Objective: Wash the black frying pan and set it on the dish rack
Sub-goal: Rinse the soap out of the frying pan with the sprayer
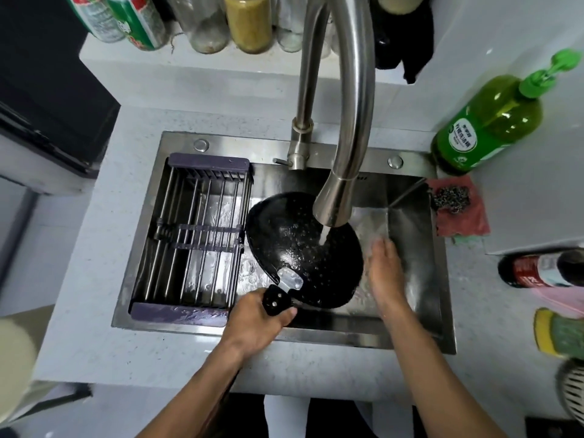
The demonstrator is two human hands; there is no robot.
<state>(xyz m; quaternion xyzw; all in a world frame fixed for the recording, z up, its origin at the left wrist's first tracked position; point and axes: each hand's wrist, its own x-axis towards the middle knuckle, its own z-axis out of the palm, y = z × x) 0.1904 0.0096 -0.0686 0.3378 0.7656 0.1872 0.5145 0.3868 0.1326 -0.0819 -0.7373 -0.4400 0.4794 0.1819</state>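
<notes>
The black frying pan (294,248) is held tilted in the steel sink (414,222), wet and beaded with drops. Water runs onto it from the faucet spout (335,203). My left hand (256,320) grips the pan's black handle at the sink's front edge. My right hand (384,273) is in the sink just right of the pan, fingers straight and blurred, at the pan's right rim. The dish rack (192,235), steel bars with purple ends, spans the sink's left half and holds nothing.
A green dish soap bottle (486,121) stands at the sink's back right. A steel scourer (450,199) lies on a red cloth (464,222) beside it. Bottles and jars line the back ledge. A yellow-green sponge (559,336) sits at the right edge.
</notes>
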